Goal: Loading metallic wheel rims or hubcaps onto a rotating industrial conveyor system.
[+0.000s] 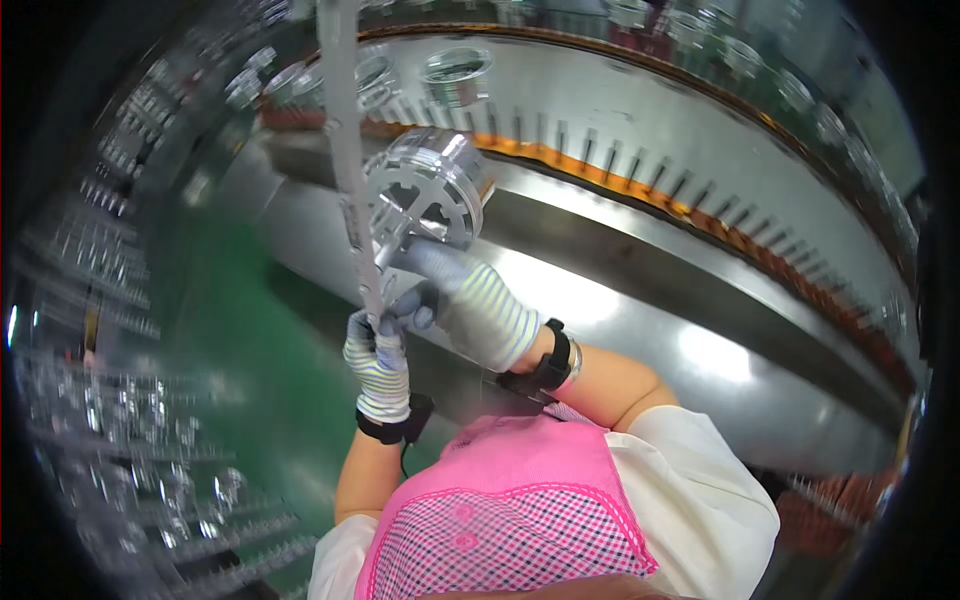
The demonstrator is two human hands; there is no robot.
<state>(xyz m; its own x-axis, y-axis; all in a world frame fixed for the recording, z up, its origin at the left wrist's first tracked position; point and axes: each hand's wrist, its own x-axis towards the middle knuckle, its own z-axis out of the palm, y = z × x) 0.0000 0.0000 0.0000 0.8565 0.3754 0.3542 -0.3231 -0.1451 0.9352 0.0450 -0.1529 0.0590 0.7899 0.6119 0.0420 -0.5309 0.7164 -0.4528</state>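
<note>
Both of my hands wear striped work gloves. My left hand [378,365] is closed round the lower end of a long, pale bar [345,150] that rises upright toward the top edge. Just right of it, my right hand [480,310] has its fingers curled at the short stem of a shiny, round, silvery part [432,190] with a spoked face. This part sits beside the bar, close against it; whether the two are joined I cannot make out. Motion blurs the fingertips of my right hand.
A curved conveyor [640,110] with an orange edge and a row of upright pins [610,160] runs ahead and to the right. Clear round containers [458,75] stand at its far left. Below it lies a metal ledge [640,300]. Racks of shiny parts [150,450] line the left.
</note>
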